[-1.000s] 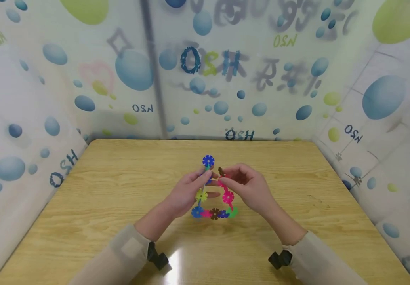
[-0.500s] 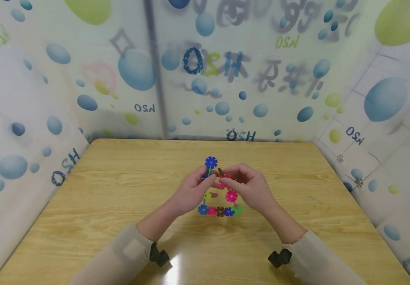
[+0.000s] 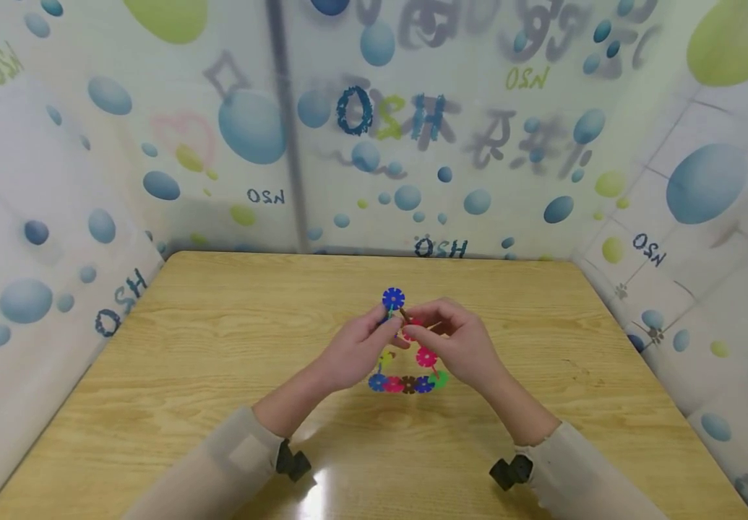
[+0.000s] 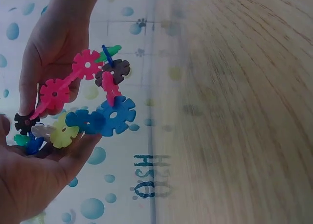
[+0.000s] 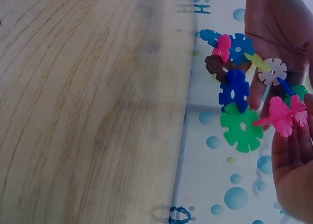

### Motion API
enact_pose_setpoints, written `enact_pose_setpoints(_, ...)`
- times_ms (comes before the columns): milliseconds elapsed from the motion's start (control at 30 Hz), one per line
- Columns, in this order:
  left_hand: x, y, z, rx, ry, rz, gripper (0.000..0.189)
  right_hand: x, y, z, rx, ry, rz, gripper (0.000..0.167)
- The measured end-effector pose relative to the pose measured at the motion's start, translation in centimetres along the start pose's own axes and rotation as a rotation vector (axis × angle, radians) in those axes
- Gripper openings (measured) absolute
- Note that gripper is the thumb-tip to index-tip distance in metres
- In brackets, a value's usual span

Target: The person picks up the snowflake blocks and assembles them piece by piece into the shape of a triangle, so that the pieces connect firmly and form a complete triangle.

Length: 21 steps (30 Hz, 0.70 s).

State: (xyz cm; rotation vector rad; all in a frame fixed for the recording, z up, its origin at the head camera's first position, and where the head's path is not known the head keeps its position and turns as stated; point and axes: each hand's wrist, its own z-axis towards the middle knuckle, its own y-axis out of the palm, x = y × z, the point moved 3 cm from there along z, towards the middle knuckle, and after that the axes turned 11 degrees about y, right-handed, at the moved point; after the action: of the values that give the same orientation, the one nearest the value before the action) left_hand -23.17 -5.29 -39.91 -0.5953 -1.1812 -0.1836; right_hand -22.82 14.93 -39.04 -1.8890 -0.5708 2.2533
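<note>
Both hands hold a loop-shaped chain of slotted plastic snowflake discs (image 3: 409, 385) above the table. My left hand (image 3: 355, 354) grips its left side near a blue disc (image 3: 394, 298) that stands up at the top. The right hand (image 3: 461, 341) pinches the right side by the pink discs (image 4: 55, 93), close to a brown disc (image 4: 25, 123). This brown disc sits right beside the green and blue discs at the left fingers. Yellow (image 4: 64, 130), white (image 5: 272, 71) and large green (image 5: 242, 127) discs show farther along the chain. The fingers partly hide the upper discs.
The wooden table (image 3: 217, 325) spreads under both hands. Behind and beside it stand pale walls (image 3: 478, 130) with printed bubbles and lettering. Dark wrist cameras (image 3: 293, 462) sit at the sleeves' cuffs.
The left hand has moved right, closer to the right hand. The top blue disc has come nearer the brown disc, and the lower chain has shifted right. The right hand stays nearly in place.
</note>
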Motion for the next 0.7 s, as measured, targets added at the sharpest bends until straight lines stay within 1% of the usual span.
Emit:
enact_pose_setpoints(100,-0.2,-0.1,0.0,0.032,-0.017,-0.031,0.065,0.0,0.1,0.0,-0.003,-0.01,-0.004,0.023)
enact_pose_setpoints(167,-0.2,-0.2,0.1,0.063,-0.017,-0.058,0.068,0.0,0.2,0.0,-0.002,-0.014,-0.008,0.023)
enact_pose_setpoints(233,-0.1,-0.2,0.3,0.096,-0.018,-0.109,0.062,0.0,0.2,0.0,0.003,-0.016,-0.012,0.023)
enact_pose_setpoints(300,0.1,-0.2,0.5,0.13,-0.017,-0.157,0.052,0.1,0.2,0.0,0.011,-0.019,-0.013,0.024)
enact_pose_setpoints(400,0.2,-0.4,0.7,0.184,-0.004,-0.191,0.042,0.2,0.1,0.0,0.027,-0.032,-0.017,0.025)
enact_pose_setpoints(433,0.3,-0.5,0.7,0.206,-0.003,-0.183,0.039,0.2,0.1,0.0,0.029,-0.037,-0.014,0.025)
enact_pose_setpoints(567,0.4,-0.9,0.6,0.279,0.019,-0.096,0.035,0.2,0.1,-0.1,0.027,-0.069,0.012,0.024)
enact_pose_setpoints(700,0.7,-1.2,0.8,0.332,0.044,-0.074,0.034,0.2,0.1,-0.2,0.016,-0.089,0.067,0.024)
